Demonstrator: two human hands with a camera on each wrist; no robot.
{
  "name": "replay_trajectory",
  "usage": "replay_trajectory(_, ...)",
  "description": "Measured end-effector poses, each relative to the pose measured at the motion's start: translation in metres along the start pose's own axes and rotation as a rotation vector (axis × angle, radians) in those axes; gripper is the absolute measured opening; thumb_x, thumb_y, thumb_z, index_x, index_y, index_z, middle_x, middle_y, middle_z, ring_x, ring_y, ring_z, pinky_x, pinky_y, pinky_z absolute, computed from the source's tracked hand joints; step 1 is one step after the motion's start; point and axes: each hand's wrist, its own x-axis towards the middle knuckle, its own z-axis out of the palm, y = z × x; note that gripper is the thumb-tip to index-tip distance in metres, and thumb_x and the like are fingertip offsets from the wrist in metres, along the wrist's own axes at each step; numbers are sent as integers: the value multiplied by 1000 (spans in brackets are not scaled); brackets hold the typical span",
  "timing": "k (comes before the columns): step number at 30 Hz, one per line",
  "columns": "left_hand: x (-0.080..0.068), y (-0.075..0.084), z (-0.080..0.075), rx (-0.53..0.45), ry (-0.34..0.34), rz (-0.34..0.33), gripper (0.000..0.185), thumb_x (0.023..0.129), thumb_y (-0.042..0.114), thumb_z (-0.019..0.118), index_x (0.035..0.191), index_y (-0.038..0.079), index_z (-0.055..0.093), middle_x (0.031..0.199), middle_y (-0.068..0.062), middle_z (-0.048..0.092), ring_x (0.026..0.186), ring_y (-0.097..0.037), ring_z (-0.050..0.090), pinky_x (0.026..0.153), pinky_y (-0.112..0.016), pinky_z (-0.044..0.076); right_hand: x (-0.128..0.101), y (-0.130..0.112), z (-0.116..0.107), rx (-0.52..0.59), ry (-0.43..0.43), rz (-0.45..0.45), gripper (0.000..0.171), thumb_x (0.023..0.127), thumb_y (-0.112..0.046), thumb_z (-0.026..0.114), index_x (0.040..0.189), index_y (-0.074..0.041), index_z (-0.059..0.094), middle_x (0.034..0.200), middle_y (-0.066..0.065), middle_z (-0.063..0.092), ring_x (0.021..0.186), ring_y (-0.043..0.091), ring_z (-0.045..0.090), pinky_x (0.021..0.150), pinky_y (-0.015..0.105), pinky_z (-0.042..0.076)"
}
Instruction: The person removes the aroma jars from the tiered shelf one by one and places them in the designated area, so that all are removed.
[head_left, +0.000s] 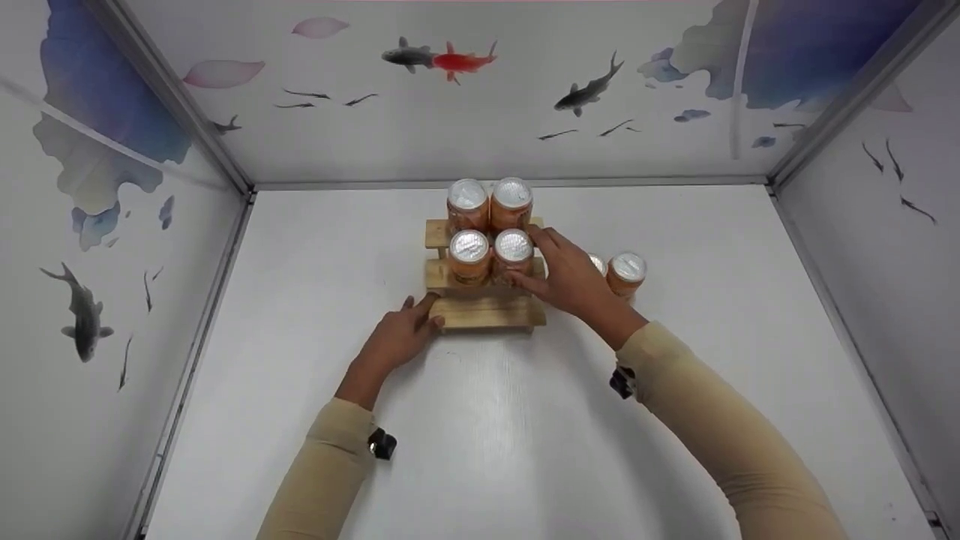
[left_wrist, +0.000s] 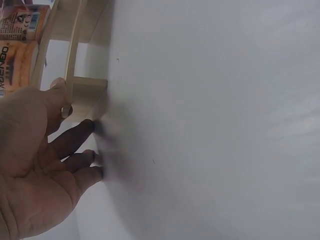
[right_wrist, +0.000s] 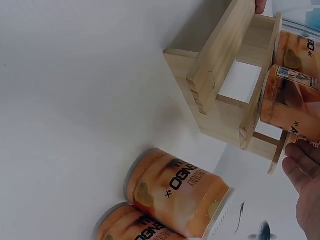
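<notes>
Well, from my distant station I have the orange can [head_left: 514, 259] upright at the right end of the middle step of the wooden rack [head_left: 487, 313], its long axis vertical and its silver lid pointing up towards the head camera. The right hand [head_left: 576, 279] has its grip closed about that can, thumb at the front, fingers round the right and rear side; I can't tell whether the base bears fully on the board. A barcode panel on it shows to both wrist cameras, so that face points roughly frontward. Just to its left stands a matching can [head_left: 469, 259], lid up, and two rear cans [head_left: 468, 202] stand side by side on the top step. The rack's boards run lengthwise left to right, steps climbing away from the person. The left hand [head_left: 395, 336] pinches the rack's left end near the lowest board, its other fingertips at the white table [head_left: 480, 435]. Right of the rack, beyond the right hand, I see two further cans [head_left: 626, 276] upright on the table, close together.
</notes>
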Motion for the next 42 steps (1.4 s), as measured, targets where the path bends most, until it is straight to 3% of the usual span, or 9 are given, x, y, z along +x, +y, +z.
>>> replay_trajectory(12,0,-1,7,18,47,32,79,110,60,60,175,20,36,173,-37,34,158,-54,43,126,-66,42,4,-3,7,18,64,-15,87,98,-45,87,160,2,49,139,24,69,125,45,73,103,59,62)
replay_trajectory(20,-3,2,8,-10,75,33,77,109,57,62,173,19,41,170,-32,41,163,-48,39,129,-64,40,3,-8,9,36,87,-17,85,98,-39,88,160,4,49,136,26,69,121,45,74,101,59,63)
replay_trajectory(35,-3,3,8,-6,77,30,75,110,55,63,173,20,41,170,-36,39,157,-52,46,127,-64,42,-3,-2,4,70,95,-5,78,95,-35,90,158,-5,53,139,22,69,125,41,73,102,58,62)
replay_trajectory(42,0,0,9,-24,82,29,75,109,57,63,171,19,44,170,-36,40,157,-51,46,127,-62,43,-6,2,-3,50,112,-3,78,94,-34,91,155,-3,54,138,22,70,125,40,73,102,56,63)
